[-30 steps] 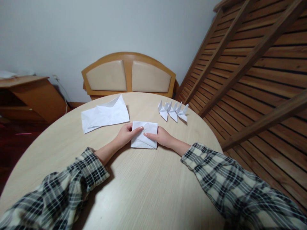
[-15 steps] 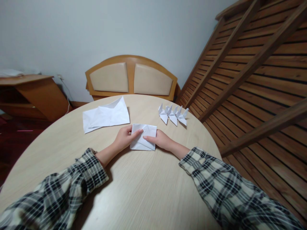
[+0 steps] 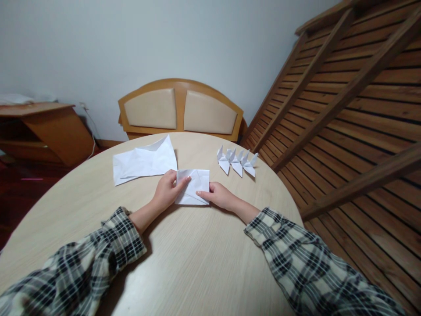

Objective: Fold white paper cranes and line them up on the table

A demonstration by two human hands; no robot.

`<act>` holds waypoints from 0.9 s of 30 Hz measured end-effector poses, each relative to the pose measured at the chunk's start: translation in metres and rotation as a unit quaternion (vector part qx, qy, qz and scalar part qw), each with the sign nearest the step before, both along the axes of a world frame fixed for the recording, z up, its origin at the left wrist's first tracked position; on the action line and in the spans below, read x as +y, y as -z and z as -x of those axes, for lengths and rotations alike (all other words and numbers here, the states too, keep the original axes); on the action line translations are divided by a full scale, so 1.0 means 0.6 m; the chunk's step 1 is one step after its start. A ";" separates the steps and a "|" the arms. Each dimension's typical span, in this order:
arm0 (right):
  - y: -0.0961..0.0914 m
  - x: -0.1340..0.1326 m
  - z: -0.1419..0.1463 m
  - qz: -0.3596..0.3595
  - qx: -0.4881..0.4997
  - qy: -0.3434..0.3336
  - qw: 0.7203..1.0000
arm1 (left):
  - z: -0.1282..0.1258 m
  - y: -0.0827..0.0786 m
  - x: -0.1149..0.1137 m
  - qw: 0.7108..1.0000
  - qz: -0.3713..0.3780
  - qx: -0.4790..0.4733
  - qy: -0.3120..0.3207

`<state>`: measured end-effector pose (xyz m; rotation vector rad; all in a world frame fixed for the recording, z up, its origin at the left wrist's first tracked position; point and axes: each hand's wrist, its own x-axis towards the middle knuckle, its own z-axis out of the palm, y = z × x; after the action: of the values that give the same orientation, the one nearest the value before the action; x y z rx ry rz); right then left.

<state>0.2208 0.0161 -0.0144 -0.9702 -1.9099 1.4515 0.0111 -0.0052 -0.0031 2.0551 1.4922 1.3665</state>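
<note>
A folded square of white paper (image 3: 198,179), creased across its face, is held just over the middle of the table (image 3: 184,254). My left hand (image 3: 167,188) pinches its left side, thumb on top and fingers hidden behind. My right hand (image 3: 222,195) grips the lower right edge, its thumb lying on the paper and the other fingers mostly out of sight underneath. Beyond my left hand lies a larger creased sheet of white paper (image 3: 144,159). Three white origami cranes (image 3: 237,162) stand in a row beyond my right hand.
A padded wooden headboard (image 3: 180,105) stands behind the table's far edge. Wooden slats (image 3: 355,118) slope along the right side. At the left is a wooden cabinet (image 3: 49,131) with a cable beside it.
The folded paper has shifted slightly to the left with my left hand. My right thumb now covers less of it, nearer its right edge. The cranes and larger sheet stay put.
</note>
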 end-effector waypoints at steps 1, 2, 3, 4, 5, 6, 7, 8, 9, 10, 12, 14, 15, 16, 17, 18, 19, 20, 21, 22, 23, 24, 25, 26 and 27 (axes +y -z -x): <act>-0.001 0.000 0.000 0.001 0.003 -0.001 1.000 | 0.001 0.000 0.001 1.000 0.001 0.001 -0.002; -0.002 0.000 0.000 0.002 0.006 -0.003 1.000 | 0.001 0.000 0.001 1.000 0.001 0.001 -0.003; -0.003 -0.001 0.000 0.002 0.008 -0.006 1.000 | 0.002 0.001 0.001 1.000 0.002 0.002 -0.005; -0.005 -0.001 0.000 0.001 0.008 -0.009 1.000 | 0.002 0.000 0.002 1.000 0.002 0.003 -0.007; -0.006 -0.001 0.000 0.000 0.006 -0.012 1.000 | 0.003 0.000 0.002 1.000 0.002 0.003 -0.010; -0.008 -0.001 -0.001 -0.001 0.004 -0.014 1.000 | 0.003 -0.001 0.002 1.000 0.003 0.002 -0.014; -0.009 -0.001 -0.001 -0.001 0.001 -0.016 1.000 | 0.003 -0.001 0.002 1.000 0.004 0.001 -0.017; -0.010 -0.001 -0.002 0.000 0.001 -0.020 1.000 | 0.003 -0.002 0.002 1.000 0.005 -0.001 -0.021; -0.010 -0.001 -0.002 0.004 0.004 -0.025 1.000 | 0.004 -0.003 0.002 1.000 0.005 -0.003 -0.023; -0.011 -0.001 -0.002 0.008 0.010 -0.030 0.999 | 0.004 -0.003 0.002 1.000 0.004 -0.004 -0.025; -0.011 0.000 -0.003 0.019 0.025 -0.042 0.999 | 0.005 -0.003 0.002 1.000 0.001 -0.004 -0.026; -0.011 0.001 -0.003 0.027 0.039 -0.049 0.998 | 0.005 -0.002 0.004 1.000 -0.003 -0.004 -0.026; -0.011 0.001 -0.004 0.033 0.045 -0.053 0.997 | 0.006 -0.001 0.004 1.000 -0.006 -0.003 -0.027; -0.011 0.001 -0.004 0.041 0.050 -0.056 0.996 | 0.006 0.000 0.005 1.000 -0.007 -0.003 -0.028; -0.012 0.000 -0.005 0.054 0.056 -0.059 0.995 | 0.006 0.001 0.006 1.000 -0.008 -0.002 -0.030; -0.012 0.000 -0.005 0.071 0.062 -0.062 0.994 | 0.006 0.002 0.008 0.999 -0.008 -0.002 -0.032; -0.013 -0.001 -0.005 0.088 0.068 -0.063 0.992 | 0.006 0.003 0.009 0.999 -0.006 -0.002 -0.035; -0.014 -0.002 -0.005 0.104 0.073 -0.062 0.990 | 0.006 0.004 0.010 0.999 -0.001 -0.004 -0.038; -0.014 -0.003 -0.005 0.116 0.077 -0.060 0.988 | 0.006 0.005 0.011 0.999 0.004 -0.006 -0.040; -0.015 -0.004 -0.006 0.125 0.079 -0.059 0.987 | 0.006 0.005 0.012 0.999 0.010 -0.009 -0.041; -0.015 -0.004 -0.006 0.130 0.079 -0.058 0.987 | 0.006 0.006 0.013 0.999 0.015 -0.012 -0.041; -0.015 -0.005 -0.006 0.131 0.077 -0.058 0.987 | 0.006 0.006 0.013 0.999 0.018 -0.016 -0.041; -0.016 -0.005 -0.006 0.131 0.074 -0.059 0.987 | 0.006 0.007 0.014 0.999 0.020 -0.020 -0.039; -0.016 -0.005 -0.006 0.130 0.070 -0.061 0.987 | 0.006 0.007 0.015 0.999 0.021 -0.024 -0.038; -0.016 -0.004 -0.007 0.128 0.066 -0.063 0.988 | 0.006 0.008 0.016 0.999 0.021 -0.029 -0.037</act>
<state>0.2248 0.0135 -0.0046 -0.8526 -1.7460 1.8227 0.0074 0.0042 -0.0079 1.9373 1.5729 1.3952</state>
